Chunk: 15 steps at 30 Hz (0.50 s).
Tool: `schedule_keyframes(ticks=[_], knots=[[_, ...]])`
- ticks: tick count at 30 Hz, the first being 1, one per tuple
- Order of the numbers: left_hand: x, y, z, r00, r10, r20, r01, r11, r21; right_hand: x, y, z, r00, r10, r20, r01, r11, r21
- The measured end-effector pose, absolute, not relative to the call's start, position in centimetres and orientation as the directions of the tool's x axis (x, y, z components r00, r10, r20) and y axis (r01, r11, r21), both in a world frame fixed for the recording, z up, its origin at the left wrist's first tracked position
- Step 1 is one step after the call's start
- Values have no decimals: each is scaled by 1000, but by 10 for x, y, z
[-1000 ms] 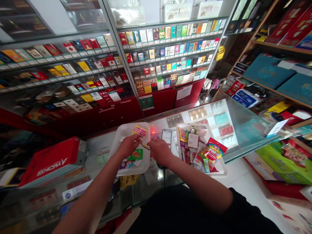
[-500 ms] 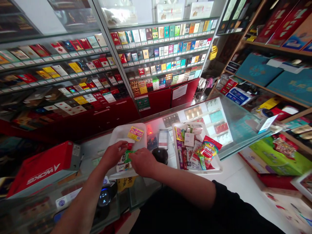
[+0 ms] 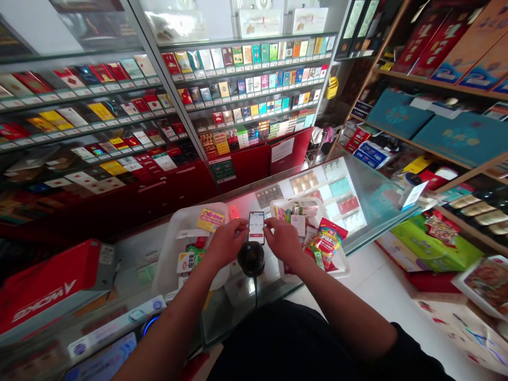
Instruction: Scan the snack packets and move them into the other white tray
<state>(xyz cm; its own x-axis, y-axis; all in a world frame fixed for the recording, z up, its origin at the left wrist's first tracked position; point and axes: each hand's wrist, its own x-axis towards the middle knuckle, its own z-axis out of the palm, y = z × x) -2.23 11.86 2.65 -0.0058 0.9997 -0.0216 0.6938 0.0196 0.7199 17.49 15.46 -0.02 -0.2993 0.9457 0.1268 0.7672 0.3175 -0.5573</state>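
- Holds the left hand (image 3: 226, 242) just beside the left edge of the phone (image 3: 256, 226), with bent, narrowly parted fingers.
- Holds the right hand (image 3: 284, 237) just beside its right edge, likewise bent and narrow.
- Cannot tell touching from merely near.
- Has the phone between both hands, just beyond a round black device (image 3: 251, 259) on the counter (image 3: 371, 182).
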Motion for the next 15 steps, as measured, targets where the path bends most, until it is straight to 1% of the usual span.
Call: schedule_keyframes(ticks=[4, 8, 12, 15], knots=[[21, 133, 26, 56, 998, -38, 662, -9, 749, 211, 170, -17, -160, 986, 41, 828, 157, -539], [62, 147, 10, 112, 992, -54, 625, -28, 780, 236, 180, -34, -47, 999, -10, 860, 35, -509], [95, 161, -14, 133, 978, -163, 621, 46, 782, 250, 183, -45, 2, 998, -57, 877, -29, -480], [112, 171, -31, 132, 968, -212, 592, 95, 800, 253, 182, -50, 17, 996, -89, 882, -57, -467]])
